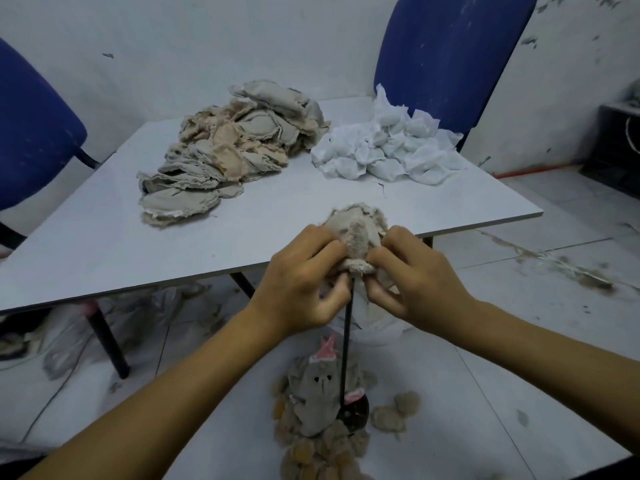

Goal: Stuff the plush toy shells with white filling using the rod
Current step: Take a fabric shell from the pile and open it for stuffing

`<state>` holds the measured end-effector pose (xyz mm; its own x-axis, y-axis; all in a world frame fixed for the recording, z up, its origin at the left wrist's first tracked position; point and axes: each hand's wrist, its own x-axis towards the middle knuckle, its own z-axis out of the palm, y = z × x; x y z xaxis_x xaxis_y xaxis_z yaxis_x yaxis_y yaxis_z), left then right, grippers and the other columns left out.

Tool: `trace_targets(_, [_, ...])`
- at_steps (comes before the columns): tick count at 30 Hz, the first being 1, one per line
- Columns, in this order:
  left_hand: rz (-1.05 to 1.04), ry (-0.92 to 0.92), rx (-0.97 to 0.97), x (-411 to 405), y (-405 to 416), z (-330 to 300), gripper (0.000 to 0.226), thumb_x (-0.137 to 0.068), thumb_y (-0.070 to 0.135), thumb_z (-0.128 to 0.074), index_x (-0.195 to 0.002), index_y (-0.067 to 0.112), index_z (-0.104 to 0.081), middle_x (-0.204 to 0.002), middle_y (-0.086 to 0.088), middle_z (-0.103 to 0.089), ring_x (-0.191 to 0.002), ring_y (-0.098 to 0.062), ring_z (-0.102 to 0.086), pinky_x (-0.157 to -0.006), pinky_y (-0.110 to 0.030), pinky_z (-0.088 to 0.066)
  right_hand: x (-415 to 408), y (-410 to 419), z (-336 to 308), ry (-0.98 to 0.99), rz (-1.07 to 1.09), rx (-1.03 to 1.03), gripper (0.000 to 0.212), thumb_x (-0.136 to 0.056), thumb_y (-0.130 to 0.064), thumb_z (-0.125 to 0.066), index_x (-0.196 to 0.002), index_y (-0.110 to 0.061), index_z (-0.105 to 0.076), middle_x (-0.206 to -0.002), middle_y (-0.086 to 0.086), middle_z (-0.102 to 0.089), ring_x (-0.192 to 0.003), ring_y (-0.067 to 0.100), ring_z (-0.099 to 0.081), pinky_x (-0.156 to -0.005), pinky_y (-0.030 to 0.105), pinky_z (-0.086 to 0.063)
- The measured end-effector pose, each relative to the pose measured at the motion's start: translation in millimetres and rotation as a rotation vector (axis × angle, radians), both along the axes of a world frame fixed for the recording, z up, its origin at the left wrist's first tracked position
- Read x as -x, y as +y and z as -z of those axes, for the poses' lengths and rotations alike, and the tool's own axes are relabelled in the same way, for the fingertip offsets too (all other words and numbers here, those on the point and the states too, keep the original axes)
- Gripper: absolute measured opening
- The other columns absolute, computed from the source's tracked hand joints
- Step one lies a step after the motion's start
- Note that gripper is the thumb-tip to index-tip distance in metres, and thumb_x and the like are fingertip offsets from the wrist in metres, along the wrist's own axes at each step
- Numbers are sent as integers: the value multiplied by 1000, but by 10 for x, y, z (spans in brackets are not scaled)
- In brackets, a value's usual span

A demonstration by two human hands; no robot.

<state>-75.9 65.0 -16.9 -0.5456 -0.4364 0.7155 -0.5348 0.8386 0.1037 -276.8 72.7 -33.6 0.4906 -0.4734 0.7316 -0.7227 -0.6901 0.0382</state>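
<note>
Over the table (104, 244) edge, left hand (301, 282) and right hand (415, 275) pinch a plush shell (356, 230) atop the rod (346, 341).

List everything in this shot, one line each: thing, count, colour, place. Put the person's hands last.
Beige-grey plush toy shell: one, held between both hands above the table's near edge.
Thin black upright rod: one, standing on a dark round base on the floor, its top in the held shell.
Heap of flat unstuffed plush shells: one pile, beige-grey, far left of the table.
Heap of white filling packets: one pile, far right of the table.
Pale grey table: one, centre.
Blue padded chairs: two, behind the table, left and right.
Finished grey plush toys: a cluster, on the floor by the rod's base.
Left hand: grips the shell.
Right hand: grips the shell.
</note>
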Motion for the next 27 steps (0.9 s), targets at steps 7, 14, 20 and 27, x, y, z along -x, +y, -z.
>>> trace_targets(7, [4, -33, -166, -68, 133, 393, 11, -77, -5, -71, -85, -5, -63, -77, -16, -54, -68, -29, -50, -64, -29, -38, -74, 62, 280, -44, -57, -218, 27, -89, -24, -58, -92, 1, -67, -87, 14, -58, -74, 28, -55, -61, 22, -37])
trace_targets(14, [27, -19, -116, -110, 14, -57, 11, -77, -3, -70, -77, -4, -59, -81, -17, -53, -73, -31, -49, -62, -42, -41, -57, 19, -130, -94, -62, -68, 28, -86, -25, -60, -73, 0, -62, -75, 12, -51, -67, 24, -45, -52, 33, -36])
trace_targets(20, [18, 205, -73, -5, -107, -615, 6, -79, 0, -64, -82, -1, -60, -86, -7, -50, -73, -19, -46, -66, -25, -40, -148, -84, -711, -375, -53, -66, 27, -81, -23, -64, -63, -5, -53, -68, 6, -46, -59, 14, -36, -54, 22, -26])
trace_targets(27, [-71, 204, 4, 15, -214, -668, 20, -77, 9, -67, -68, 3, -50, -65, -4, -50, -57, -21, -45, -53, -37, -42, -249, -217, -832, -348, -81, -61, 26, -79, -17, -58, -58, -6, -46, -57, 1, -42, -52, 13, -34, -50, 23, -26])
